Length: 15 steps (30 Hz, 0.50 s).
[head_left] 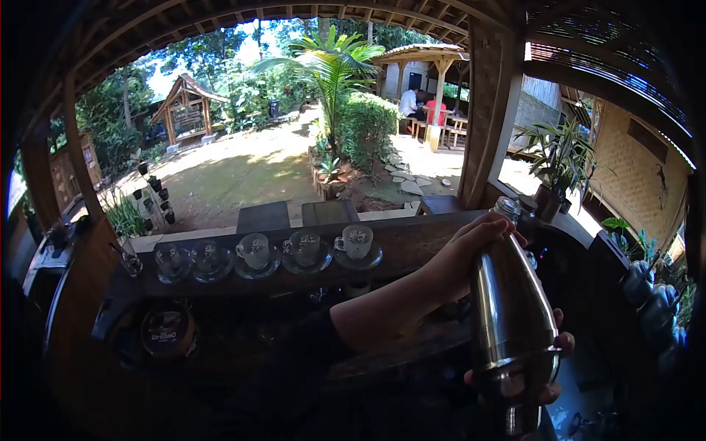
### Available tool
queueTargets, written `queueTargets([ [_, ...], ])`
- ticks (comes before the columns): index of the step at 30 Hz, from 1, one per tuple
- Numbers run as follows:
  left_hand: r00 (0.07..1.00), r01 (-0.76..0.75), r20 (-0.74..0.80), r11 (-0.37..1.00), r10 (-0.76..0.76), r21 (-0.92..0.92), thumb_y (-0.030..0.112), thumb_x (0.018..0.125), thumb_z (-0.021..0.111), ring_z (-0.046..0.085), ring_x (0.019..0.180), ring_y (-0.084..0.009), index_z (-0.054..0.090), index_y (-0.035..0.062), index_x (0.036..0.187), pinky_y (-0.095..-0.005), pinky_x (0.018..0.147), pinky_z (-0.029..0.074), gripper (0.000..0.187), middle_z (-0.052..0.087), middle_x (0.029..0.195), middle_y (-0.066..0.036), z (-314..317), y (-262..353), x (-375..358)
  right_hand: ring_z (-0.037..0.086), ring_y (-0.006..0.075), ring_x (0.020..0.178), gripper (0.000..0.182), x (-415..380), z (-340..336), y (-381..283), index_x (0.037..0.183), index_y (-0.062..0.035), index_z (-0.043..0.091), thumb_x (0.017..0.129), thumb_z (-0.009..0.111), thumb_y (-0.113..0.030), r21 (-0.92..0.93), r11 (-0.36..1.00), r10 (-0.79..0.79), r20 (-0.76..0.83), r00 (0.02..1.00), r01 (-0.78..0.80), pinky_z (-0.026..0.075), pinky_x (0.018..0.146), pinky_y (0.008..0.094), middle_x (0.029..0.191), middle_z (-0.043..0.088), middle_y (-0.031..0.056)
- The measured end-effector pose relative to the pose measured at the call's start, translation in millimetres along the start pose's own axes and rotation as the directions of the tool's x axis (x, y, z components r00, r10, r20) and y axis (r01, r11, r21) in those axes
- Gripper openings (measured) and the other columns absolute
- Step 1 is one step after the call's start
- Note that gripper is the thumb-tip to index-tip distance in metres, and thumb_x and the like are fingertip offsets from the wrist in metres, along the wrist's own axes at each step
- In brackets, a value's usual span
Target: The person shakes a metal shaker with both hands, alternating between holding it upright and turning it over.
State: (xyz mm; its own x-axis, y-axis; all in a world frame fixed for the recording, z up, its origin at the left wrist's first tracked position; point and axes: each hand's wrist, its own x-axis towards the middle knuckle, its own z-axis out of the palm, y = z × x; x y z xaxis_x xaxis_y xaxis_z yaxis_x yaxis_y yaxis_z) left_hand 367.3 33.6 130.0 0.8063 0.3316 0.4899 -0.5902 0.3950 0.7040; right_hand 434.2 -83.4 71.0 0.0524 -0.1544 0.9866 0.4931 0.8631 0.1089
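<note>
A shiny metal shaker [510, 309] is held between my two hands at the right, slightly tilted. My left hand [482, 242] is closed over its narrow upper end, its forearm reaching in from the middle. Around the lower part, near the wide seam, wrap the fingers of my right hand [553, 367]; the palm is hidden behind the metal. Just behind my left hand stands a clear glass jar or bottle [507, 206], partly covered.
Several glass cups [357, 241] on saucers line the wooden counter [419, 239]. A round labelled container [168, 331] sits lower left. At right are a potted plant [548, 202] and metal kettles [638, 281]. Beyond, people [409, 103] sit under a roofed shelter.
</note>
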Motion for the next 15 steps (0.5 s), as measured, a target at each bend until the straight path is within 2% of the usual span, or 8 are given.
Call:
queueTargets([
  [2,0.990,-0.012,-0.144,0.996,0.000,-0.083,0.033,0.085,0.053,0.057,0.094,-0.0270,0.047,0.0038,0.108,-0.0399,0.087,0.045,0.038,0.055,0.103,-0.015,-27.1,-16.0,0.9,0.031,0.0373,0.125,0.080,4.1,1.1,-1.8,0.125,-0.0401,0.036,0.062,0.081,-0.022,-0.038,0.994,0.107,0.050,0.993,-0.105,0.042,0.096,0.0490,0.135,0.028,0.0063],
  [3,0.978,-0.043,-0.206,0.996,0.027,-0.075,0.027,0.087,0.050,0.057,0.094,-0.0269,0.046,0.0030,0.109,-0.0400,0.087,0.045,0.033,0.056,0.102,-0.015,-47.0,-29.4,-1.1,0.035,0.0414,0.121,0.088,-8.4,-19.4,17.3,0.129,-0.0419,0.027,0.063,0.081,-0.023,-0.177,0.984,0.065,0.183,0.981,-0.032,0.043,0.095,0.0494,0.135,0.027,0.0081],
  [6,0.955,-0.007,-0.293,0.992,0.045,0.127,0.021,0.089,0.047,0.056,0.097,-0.0281,0.044,0.0020,0.111,-0.0413,0.089,0.044,0.029,0.055,0.103,-0.016,-63.1,-36.1,-3.6,0.037,0.0454,0.117,0.095,-7.7,-22.1,47.6,0.131,-0.0438,0.016,0.064,0.080,-0.026,-0.250,0.959,-0.090,0.176,0.980,0.133,0.043,0.093,0.0515,0.133,0.028,0.0088],
  [8,0.939,0.009,-0.332,0.971,-0.091,-0.241,0.025,0.089,0.048,0.055,0.098,-0.0274,0.045,0.0038,0.110,-0.0404,0.089,0.044,0.030,0.054,0.103,-0.016,-38.4,-28.5,1.5,0.039,0.0461,0.113,0.088,7.1,-22.7,35.8,0.124,-0.0453,0.027,0.061,0.082,-0.020,-0.164,0.971,-0.165,0.070,0.984,0.175,0.047,0.086,0.0535,0.131,0.028,0.0080],
  [9,0.941,0.014,-0.325,0.970,-0.096,-0.244,0.025,0.089,0.048,0.055,0.098,-0.0274,0.045,0.0038,0.110,-0.0404,0.089,0.044,0.030,0.054,0.103,-0.016,-18.6,-19.8,0.6,0.038,0.0443,0.115,0.091,21.9,-20.3,13.7,0.126,-0.0484,0.025,0.060,0.082,-0.020,-0.234,0.947,-0.188,0.156,0.970,0.221,0.043,0.092,0.0522,0.131,0.028,0.0073],
  [11,0.998,-0.046,0.044,0.999,0.046,0.000,0.029,0.088,0.050,0.055,0.098,-0.0256,0.046,0.0061,0.107,-0.0387,0.086,0.045,0.030,0.054,0.102,-0.015,19.6,1.8,4.3,0.035,0.0309,0.124,0.082,18.0,-41.6,-40.5,0.137,-0.0293,0.025,0.072,0.074,-0.024,-0.498,0.863,0.081,0.311,0.947,0.090,0.034,0.104,0.0440,0.140,0.020,0.0099],
  [14,0.930,-0.189,0.338,0.976,0.143,0.109,0.033,0.087,0.051,0.056,0.095,-0.0245,0.047,0.0075,0.103,-0.0370,0.083,0.045,0.030,0.055,0.099,-0.014,25.5,-3.4,21.9,0.034,0.0331,0.124,0.085,36.9,-49.6,-1.1,0.135,-0.0256,0.022,0.069,0.075,-0.030,-0.491,0.848,-0.050,0.300,0.953,0.199,0.034,0.103,0.0456,0.137,0.025,0.0117],
  [15,0.978,-0.090,0.198,0.988,0.064,0.125,0.033,0.087,0.049,0.056,0.094,-0.0242,0.048,0.0073,0.103,-0.0369,0.081,0.045,0.031,0.054,0.098,-0.015,14.8,-9.7,34.9,0.034,0.0342,0.124,0.087,40.2,-51.7,17.4,0.134,-0.0237,0.020,0.068,0.076,-0.033,-0.480,0.844,-0.105,0.292,0.951,0.240,0.034,0.103,0.0464,0.135,0.027,0.0125],
])
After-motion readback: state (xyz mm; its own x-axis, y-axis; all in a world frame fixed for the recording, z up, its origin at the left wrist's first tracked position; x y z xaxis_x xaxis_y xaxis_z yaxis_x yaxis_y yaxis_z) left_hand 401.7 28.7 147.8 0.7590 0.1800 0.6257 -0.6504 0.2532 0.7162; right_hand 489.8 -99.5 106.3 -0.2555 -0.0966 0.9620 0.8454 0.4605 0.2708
